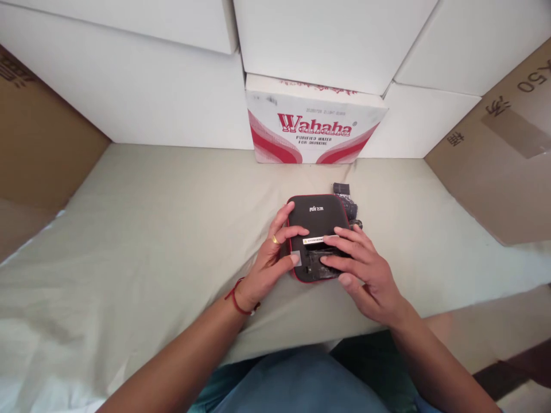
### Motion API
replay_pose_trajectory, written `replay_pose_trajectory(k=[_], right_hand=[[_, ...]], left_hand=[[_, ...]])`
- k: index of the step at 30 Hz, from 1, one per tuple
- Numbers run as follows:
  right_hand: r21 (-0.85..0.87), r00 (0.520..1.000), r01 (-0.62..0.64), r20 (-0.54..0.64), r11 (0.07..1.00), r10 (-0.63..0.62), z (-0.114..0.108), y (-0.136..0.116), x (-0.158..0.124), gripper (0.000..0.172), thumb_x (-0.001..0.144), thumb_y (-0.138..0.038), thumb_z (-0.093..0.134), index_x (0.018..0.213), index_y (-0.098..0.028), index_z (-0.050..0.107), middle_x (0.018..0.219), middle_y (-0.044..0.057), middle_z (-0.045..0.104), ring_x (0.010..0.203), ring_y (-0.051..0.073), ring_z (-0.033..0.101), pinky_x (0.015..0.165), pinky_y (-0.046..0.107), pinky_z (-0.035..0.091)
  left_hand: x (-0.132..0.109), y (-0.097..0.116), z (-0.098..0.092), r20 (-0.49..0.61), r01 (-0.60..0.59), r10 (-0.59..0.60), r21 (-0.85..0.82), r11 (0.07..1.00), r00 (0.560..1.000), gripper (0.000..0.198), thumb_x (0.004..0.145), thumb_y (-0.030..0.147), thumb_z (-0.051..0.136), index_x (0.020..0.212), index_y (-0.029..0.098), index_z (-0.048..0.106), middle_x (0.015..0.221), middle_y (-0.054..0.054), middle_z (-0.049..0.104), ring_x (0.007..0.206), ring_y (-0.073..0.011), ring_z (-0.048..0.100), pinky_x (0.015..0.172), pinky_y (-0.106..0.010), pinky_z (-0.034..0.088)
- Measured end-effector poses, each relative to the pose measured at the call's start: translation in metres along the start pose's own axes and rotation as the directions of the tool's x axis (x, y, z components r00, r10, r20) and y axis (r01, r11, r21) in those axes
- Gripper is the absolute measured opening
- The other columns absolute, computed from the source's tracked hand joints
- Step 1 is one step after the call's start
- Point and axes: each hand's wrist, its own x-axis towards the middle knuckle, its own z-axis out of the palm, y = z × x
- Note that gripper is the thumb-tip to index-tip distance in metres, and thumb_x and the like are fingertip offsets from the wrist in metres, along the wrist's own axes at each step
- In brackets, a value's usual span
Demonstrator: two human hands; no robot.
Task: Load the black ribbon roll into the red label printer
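Observation:
A black case with red edging (317, 218) lies on the pale green cloth (172, 229) near the table's front edge. My left hand (272, 261) grips its left side, thumb and fingers laid over the lid, with a gold ring on one finger and a red cord at the wrist. My right hand (365, 269) rests on the lower right of the case, fingers stretched across a label and a mesh patch. Behind the case sits a small dark item with cable (346, 198), partly hidden.
A Wahaha water carton (314, 123) stands at the back centre among white boxes (129, 86). Brown cardboard boxes flank the table at left (38, 137) and right (499, 155). My blue-trousered lap shows below the table edge.

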Motion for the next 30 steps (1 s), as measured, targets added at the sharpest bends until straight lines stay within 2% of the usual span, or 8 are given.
replay_pose_trajectory(k=[4,8,13,16,20,24,27,30], right_hand=[[-0.067,0.99,0.102,-0.089,0.993,-0.108,0.006,0.003,-0.026,0.039,0.115,-0.032,0.063,0.149,-0.029,0.082,0.146,0.011,0.087,0.137,0.032,0.077,0.12,0.058,0.064],[-0.095,0.985,0.095,-0.136,0.991,-0.108,0.013,0.008,-0.043,0.048,0.114,-0.029,0.062,0.159,-0.031,0.077,0.146,0.009,0.087,0.138,0.033,0.077,0.123,0.062,0.063],[-0.048,0.989,0.081,-0.124,0.996,-0.087,0.011,0.012,-0.04,0.042,0.113,-0.03,0.063,0.151,-0.033,0.081,0.14,0.007,0.09,0.134,0.032,0.08,0.128,0.064,0.06],[-0.043,0.989,0.095,-0.111,0.995,-0.099,0.005,0.013,-0.033,0.037,0.112,-0.028,0.067,0.145,-0.032,0.083,0.136,0.008,0.091,0.131,0.032,0.081,0.127,0.064,0.06],[-0.094,0.98,0.168,-0.09,0.981,-0.176,-0.001,0.007,-0.018,0.037,0.108,-0.026,0.073,0.143,-0.031,0.083,0.141,0.01,0.089,0.126,0.035,0.083,0.115,0.062,0.069],[-0.044,0.956,0.293,0.003,0.955,-0.294,-0.008,-0.006,0.003,0.033,0.11,-0.025,0.069,0.141,-0.026,0.082,0.128,0.012,0.093,0.104,0.03,0.087,0.095,0.05,0.075],[-0.01,0.968,0.25,0.022,0.968,-0.25,-0.018,-0.01,0.023,0.023,0.114,-0.025,0.065,0.127,-0.026,0.084,0.116,0.01,0.094,0.099,0.027,0.089,0.09,0.044,0.075],[-0.091,0.998,0.024,0.068,0.996,-0.018,-0.027,-0.004,0.051,0.024,0.117,-0.027,0.062,0.114,-0.027,0.086,0.112,0.007,0.094,0.097,0.024,0.09,0.087,0.037,0.072]], left_hand=[[-0.002,-0.007,0.0,-0.002,-0.002,0.002,-0.034,0.999,1.0,0.045,0.105,0.061,0.072,0.142,0.037,0.079,0.197,-0.001,0.035,0.184,-0.0407,0.029,0.147,-0.07,0.034],[-0.001,-0.009,0.001,-0.029,-0.004,0.002,-0.064,0.998,1.0,0.045,0.104,0.058,0.072,0.142,0.037,0.08,0.196,-0.001,0.035,0.182,-0.0416,0.033,0.146,-0.069,0.035],[-0.001,-0.006,0.006,-0.062,0.035,-0.04,-0.077,0.996,0.997,0.036,0.103,0.052,0.073,0.135,0.034,0.08,0.196,-0.003,0.036,0.181,-0.0428,0.037,0.143,-0.072,0.039],[-0.005,-0.006,0.012,-0.087,0.065,-0.079,-0.144,0.987,0.993,0.042,0.104,0.053,0.075,0.143,0.039,0.07,0.202,0.0,0.021,0.185,-0.0391,0.029,0.141,-0.068,0.045],[-0.008,-0.011,0.016,-0.06,0.108,-0.123,-0.202,0.973,0.991,0.077,0.104,0.06,0.078,0.173,0.05,0.043,0.204,0.002,0.005,0.189,-0.034,0.018,0.148,-0.062,0.038],[-0.007,-0.02,0.015,-0.091,0.111,-0.14,-0.263,0.958,0.986,0.105,0.099,0.064,0.083,0.184,0.051,0.023,0.202,-0.002,0.017,0.189,-0.034,0.017,0.152,-0.061,0.028],[-0.003,-0.028,0.016,-0.149,0.133,-0.194,-0.343,0.93,0.97,0.091,0.102,0.061,0.077,0.181,0.049,0.033,0.199,-0.002,0.028,0.186,-0.0329,0.029,0.15,-0.059,0.034],[0.002,-0.036,0.017,-0.259,0.168,-0.286,-0.397,0.902,0.922,0.062,0.109,0.058,0.069,0.165,0.038,0.053,0.181,-0.01,0.057,0.168,-0.0297,0.058,0.139,-0.053,0.051]])
